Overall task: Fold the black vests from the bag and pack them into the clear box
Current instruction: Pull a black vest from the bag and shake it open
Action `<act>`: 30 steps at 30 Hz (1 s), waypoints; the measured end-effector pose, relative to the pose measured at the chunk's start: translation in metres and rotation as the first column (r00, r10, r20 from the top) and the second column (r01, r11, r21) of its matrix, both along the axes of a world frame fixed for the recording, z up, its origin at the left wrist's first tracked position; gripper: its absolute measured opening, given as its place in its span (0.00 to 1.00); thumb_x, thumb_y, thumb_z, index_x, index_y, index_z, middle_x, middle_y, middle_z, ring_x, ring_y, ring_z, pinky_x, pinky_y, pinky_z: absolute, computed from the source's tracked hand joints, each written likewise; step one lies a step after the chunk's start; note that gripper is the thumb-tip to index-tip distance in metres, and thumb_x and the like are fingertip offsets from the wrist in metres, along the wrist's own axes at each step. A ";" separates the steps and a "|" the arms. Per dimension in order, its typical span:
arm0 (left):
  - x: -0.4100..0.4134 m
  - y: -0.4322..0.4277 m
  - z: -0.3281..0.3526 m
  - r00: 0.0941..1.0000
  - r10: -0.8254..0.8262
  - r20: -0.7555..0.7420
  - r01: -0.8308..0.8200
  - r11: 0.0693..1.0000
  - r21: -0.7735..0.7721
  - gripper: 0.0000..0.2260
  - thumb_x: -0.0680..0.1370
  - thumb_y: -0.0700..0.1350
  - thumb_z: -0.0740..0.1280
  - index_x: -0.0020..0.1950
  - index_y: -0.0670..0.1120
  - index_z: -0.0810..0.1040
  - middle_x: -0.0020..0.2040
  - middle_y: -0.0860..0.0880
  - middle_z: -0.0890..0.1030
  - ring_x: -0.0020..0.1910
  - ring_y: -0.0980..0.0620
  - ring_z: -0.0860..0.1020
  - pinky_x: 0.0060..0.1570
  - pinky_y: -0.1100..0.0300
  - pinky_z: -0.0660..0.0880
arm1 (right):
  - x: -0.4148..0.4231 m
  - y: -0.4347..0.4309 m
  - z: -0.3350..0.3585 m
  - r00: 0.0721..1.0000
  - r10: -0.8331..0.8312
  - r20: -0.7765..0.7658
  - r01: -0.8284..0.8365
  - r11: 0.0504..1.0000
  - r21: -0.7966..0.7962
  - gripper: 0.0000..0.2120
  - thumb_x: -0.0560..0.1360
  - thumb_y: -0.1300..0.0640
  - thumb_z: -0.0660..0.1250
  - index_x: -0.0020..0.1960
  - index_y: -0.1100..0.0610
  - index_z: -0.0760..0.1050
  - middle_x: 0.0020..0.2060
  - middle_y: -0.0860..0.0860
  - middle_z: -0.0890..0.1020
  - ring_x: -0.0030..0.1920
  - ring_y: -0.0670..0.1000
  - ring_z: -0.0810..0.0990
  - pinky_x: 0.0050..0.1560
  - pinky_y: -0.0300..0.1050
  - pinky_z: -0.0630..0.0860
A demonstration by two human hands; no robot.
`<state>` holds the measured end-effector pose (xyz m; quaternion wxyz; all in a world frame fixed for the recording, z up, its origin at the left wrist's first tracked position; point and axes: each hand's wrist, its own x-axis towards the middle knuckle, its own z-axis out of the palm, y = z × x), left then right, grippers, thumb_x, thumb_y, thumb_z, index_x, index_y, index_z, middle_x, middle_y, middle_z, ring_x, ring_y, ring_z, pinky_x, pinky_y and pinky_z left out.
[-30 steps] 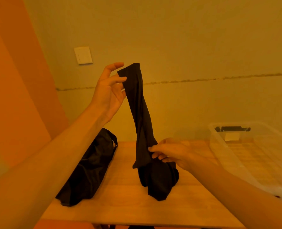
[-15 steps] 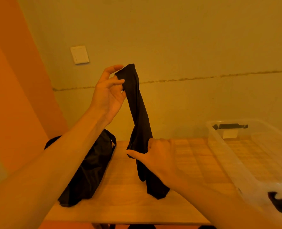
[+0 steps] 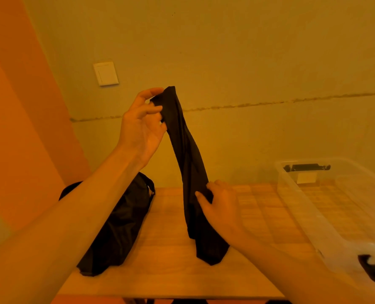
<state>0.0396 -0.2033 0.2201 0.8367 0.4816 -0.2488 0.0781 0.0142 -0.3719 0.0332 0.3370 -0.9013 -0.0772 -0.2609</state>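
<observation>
**While the vest hangs twisted, two hands hold it**

Where the front edge of the wooden table runs nearest, the lower end of the black vest rests on the wood about midway along it. At the front right corner lies the clear box, its right side cut off by the frame. The right hand, the nearer one, grasps the vest low down with curled fingers. Toward the left edge lies the black bag, partly behind the left forearm. Higher and farther, the left hand pinches the vest's top end between thumb and fingers.

The vest's long axis stands almost upright, leaning left at the top, stretched between the two hands. Spreading it flat probably means lowering the left hand toward the table, with the box just to the right for packing.

The cloth is twisted into a rope, so armholes and hem cannot be told apart. What the bag holds is hidden. A wall switch sits beyond.
</observation>
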 end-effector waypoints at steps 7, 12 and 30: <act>0.003 0.037 -0.011 0.990 0.099 -0.101 -0.108 0.990 -0.088 0.16 0.76 0.36 0.60 0.60 0.45 0.78 0.50 0.46 0.82 0.52 0.47 0.80 0.54 0.53 0.75 | 0.024 -0.076 0.023 0.998 0.016 -0.056 0.003 0.947 0.322 0.06 0.77 0.53 0.72 0.44 0.55 0.82 0.40 0.51 0.78 0.41 0.42 0.74 0.40 0.35 0.67; -0.005 0.035 -0.026 0.988 0.116 -0.106 -0.119 0.992 -0.029 0.14 0.78 0.35 0.56 0.59 0.45 0.75 0.42 0.51 0.80 0.40 0.55 0.79 0.41 0.61 0.73 | 0.051 -0.118 0.053 0.974 -0.170 -0.147 0.176 0.984 0.024 0.10 0.82 0.52 0.65 0.48 0.49 0.85 0.31 0.46 0.80 0.30 0.46 0.76 0.30 0.42 0.67; -0.018 0.025 -0.047 0.993 0.114 -0.019 -0.109 0.981 0.162 0.25 0.67 0.31 0.59 0.61 0.47 0.77 0.58 0.51 0.80 0.61 0.52 0.78 0.52 0.59 0.77 | 0.051 -0.129 0.106 0.951 0.267 -0.155 -0.021 0.555 0.831 0.11 0.85 0.53 0.58 0.59 0.51 0.79 0.50 0.52 0.87 0.54 0.51 0.85 0.56 0.48 0.76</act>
